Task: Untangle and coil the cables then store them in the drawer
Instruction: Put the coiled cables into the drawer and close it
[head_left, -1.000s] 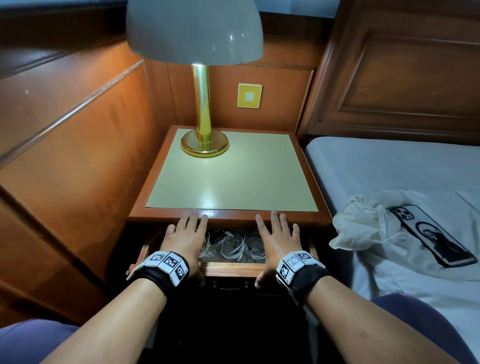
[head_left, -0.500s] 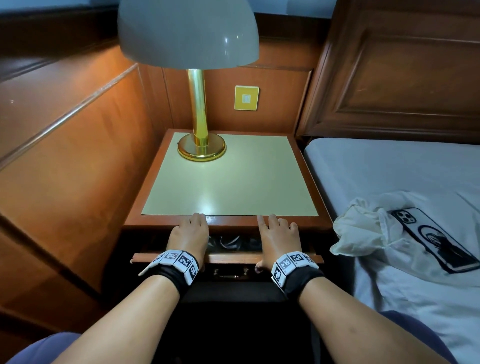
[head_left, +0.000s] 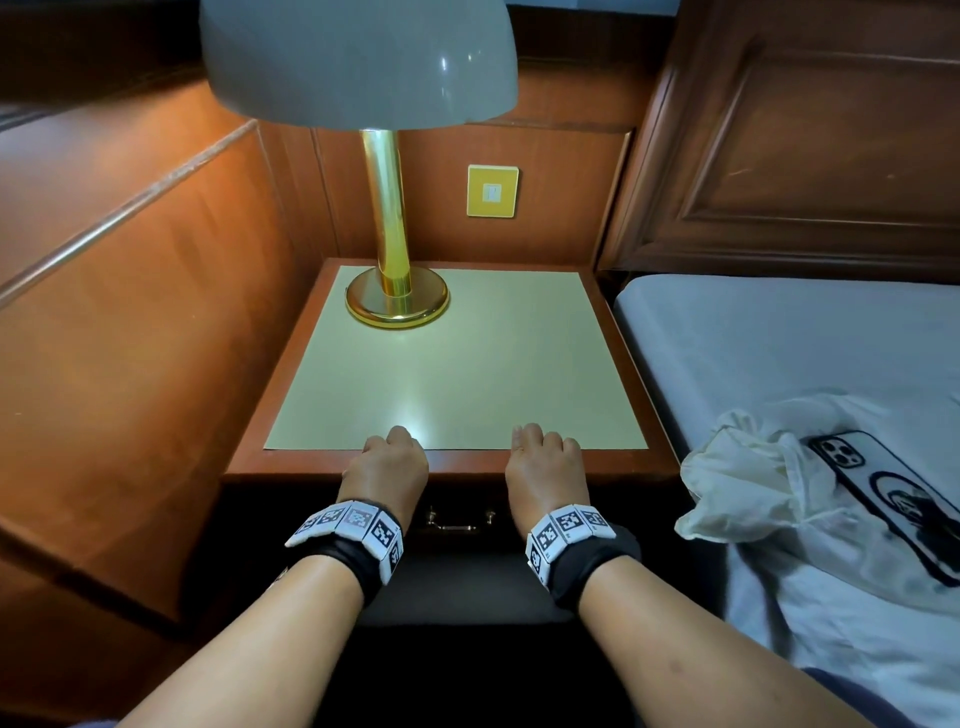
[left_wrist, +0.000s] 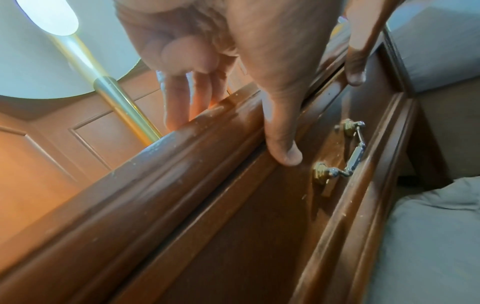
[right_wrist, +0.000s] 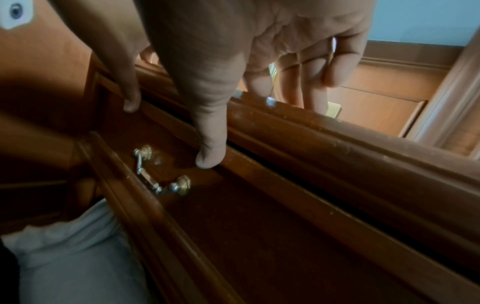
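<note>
The nightstand (head_left: 452, 461) drawer (head_left: 457, 499) is pushed in, its brass handle (head_left: 457, 522) showing between my wrists. The cables are hidden inside it. My left hand (head_left: 387, 467) and right hand (head_left: 545, 467) lie side by side on the nightstand's front edge, holding nothing. In the left wrist view the left fingers (left_wrist: 176, 107) rest on the top edge and the thumb (left_wrist: 285, 152) presses the drawer front (left_wrist: 259, 205) beside the handle (left_wrist: 345, 152). In the right wrist view the right thumb (right_wrist: 210, 156) presses the drawer front (right_wrist: 259, 216) above the handle (right_wrist: 161, 172).
A brass lamp (head_left: 397, 296) with a grey shade stands at the back left of the nightstand top. Wood panelling runs close on the left. To the right lies a bed (head_left: 779, 338) with a crumpled white cloth (head_left: 743, 483) and a phone (head_left: 883, 499).
Both hands have pushed the drawer in from part open to closed. The white cables seen inside it a second ago are out of sight.
</note>
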